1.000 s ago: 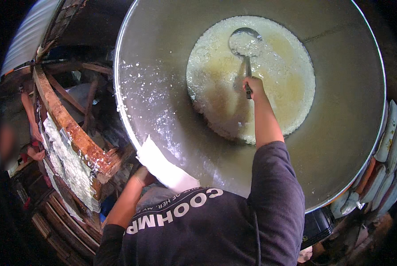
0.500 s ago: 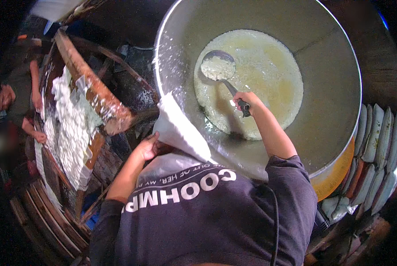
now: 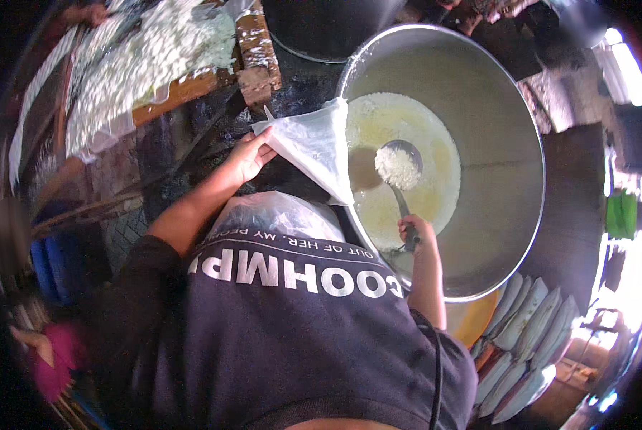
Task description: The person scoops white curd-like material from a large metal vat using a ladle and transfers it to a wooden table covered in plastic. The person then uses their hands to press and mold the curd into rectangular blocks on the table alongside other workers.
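A ladle (image 3: 401, 201) with a dark handle is gripped in my right hand (image 3: 416, 232). Soft white curds (image 3: 396, 168) heap in its bowl, which hangs over the yellowish, white-edged liquid (image 3: 439, 154) in a big metal vat (image 3: 500, 154). A shadow falls on the liquid left of the bowl. With my left hand (image 3: 248, 158) I pinch the outer corner of a thin white cloth (image 3: 308, 140). That cloth stretches from my fingers to the vat's near left rim and drapes over it.
At the upper left, a wooden-framed table carries a wide spread of white curds (image 3: 163, 57); another person's hand (image 3: 88, 14) is beyond it. A second dark vat (image 3: 321, 32) stands behind. Stacked filled sacks (image 3: 529, 322) and an orange basin (image 3: 471, 319) sit at the lower right.
The view has turned, so the vat sits farther right and the curd table higher. My left hand now draws the cloth out from the rim. The ladle still carries curds.
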{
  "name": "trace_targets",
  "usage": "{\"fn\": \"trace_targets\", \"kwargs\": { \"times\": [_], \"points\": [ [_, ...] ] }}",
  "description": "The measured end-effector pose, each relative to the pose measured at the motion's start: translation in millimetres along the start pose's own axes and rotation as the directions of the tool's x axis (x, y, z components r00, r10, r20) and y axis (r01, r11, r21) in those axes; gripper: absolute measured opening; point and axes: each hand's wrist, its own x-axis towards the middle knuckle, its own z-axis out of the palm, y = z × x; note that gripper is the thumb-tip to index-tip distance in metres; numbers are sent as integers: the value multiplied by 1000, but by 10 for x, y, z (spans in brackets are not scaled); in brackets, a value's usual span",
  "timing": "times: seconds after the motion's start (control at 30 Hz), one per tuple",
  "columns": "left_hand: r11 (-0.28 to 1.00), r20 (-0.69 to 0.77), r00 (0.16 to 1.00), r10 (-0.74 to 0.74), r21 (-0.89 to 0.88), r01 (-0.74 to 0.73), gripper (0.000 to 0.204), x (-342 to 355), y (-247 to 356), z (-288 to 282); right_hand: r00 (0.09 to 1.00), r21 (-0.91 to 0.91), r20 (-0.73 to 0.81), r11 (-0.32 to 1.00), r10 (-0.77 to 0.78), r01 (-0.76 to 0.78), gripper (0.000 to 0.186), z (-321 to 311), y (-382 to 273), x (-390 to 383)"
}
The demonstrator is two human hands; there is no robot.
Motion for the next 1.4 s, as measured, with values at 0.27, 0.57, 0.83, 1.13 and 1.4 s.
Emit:
{"fn": "trace_targets", "kwargs": {
  "times": [0.27, 0.57, 0.83, 1.13, 1.4],
  "points": [
    [717, -227, 871, -437, 496, 489, 21, 325, -268, -259, 995, 143, 104, 989, 8, -23, 14, -224, 154, -128],
    [891, -157, 931, 331, 378, -253, 20, 65, -139, 117, 999, 89, 52, 996, 15, -19, 12, -457, 248, -241],
    [724, -132, 908, -397, 563, 398, 66, 83, -130, 13, 993, 189, 120, 982, -2, -21, 12, -639, 263, -178],
    [754, -117, 941, -317, 571, 325, 63, 3, -98, 29, 985, 406, 167, 914, -47, -25, 17, -563, 96, -337],
    [939, 354, 873, -335, 197, 281, 51, 95, 205, 1360, 988, 451, 5, 882, -154, 136, 16, -340, -439, -352]
  ]
}}
